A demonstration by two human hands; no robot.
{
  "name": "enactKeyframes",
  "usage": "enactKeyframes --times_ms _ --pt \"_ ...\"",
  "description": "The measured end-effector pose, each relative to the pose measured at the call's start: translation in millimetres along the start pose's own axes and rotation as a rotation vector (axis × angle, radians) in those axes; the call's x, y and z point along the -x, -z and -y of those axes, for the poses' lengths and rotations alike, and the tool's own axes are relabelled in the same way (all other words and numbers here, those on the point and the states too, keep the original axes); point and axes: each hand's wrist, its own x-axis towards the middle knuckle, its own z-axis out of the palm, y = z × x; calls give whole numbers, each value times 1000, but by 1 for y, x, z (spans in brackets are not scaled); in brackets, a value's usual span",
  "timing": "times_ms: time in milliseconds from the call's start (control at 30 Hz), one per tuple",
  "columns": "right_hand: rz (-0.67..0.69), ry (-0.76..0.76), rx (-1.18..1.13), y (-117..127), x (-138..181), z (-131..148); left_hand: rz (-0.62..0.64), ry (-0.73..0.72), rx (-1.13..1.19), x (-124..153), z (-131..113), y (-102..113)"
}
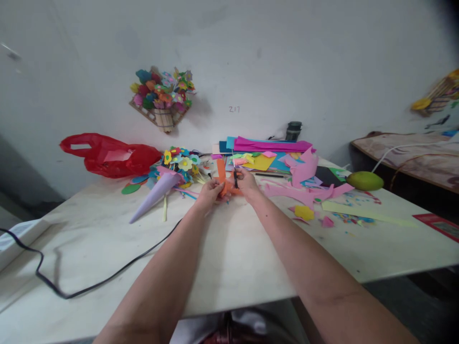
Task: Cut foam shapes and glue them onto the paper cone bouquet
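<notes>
My left hand [210, 193] is closed on an orange strip [221, 169], which looks like craft foam or paper and stands up above the fingers. Close beside it, my right hand [246, 181] is closed round the black handles of a pair of scissors [235, 177]. Their blades point up and away from me, to the right of the strip. More orange material lies under and between the hands, partly hidden by the fingers. Just left of them is a lilac cone [156, 197] near a bunch of colourful foam flowers [182, 162].
A red plastic bag [111, 155] lies at the back left. Coloured sheets [272, 145] and pink scraps [303, 191] cover the table's back and right. A black cable [118, 274] crosses the left side. A green oval object [365, 181] sits at the right. Beyond rises the wall.
</notes>
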Motion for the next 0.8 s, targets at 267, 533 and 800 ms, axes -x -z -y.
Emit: enactKeyframes --times_ms 267,533,800 --pt "-166 35 9 2 -9 -7 156 7 -42 4 1 0" --pt "-186 -59 -60 9 -2 8 240 64 -7 6 0 0" --pt "-247 -44 -74 5 0 13 189 106 42 2 6 3"
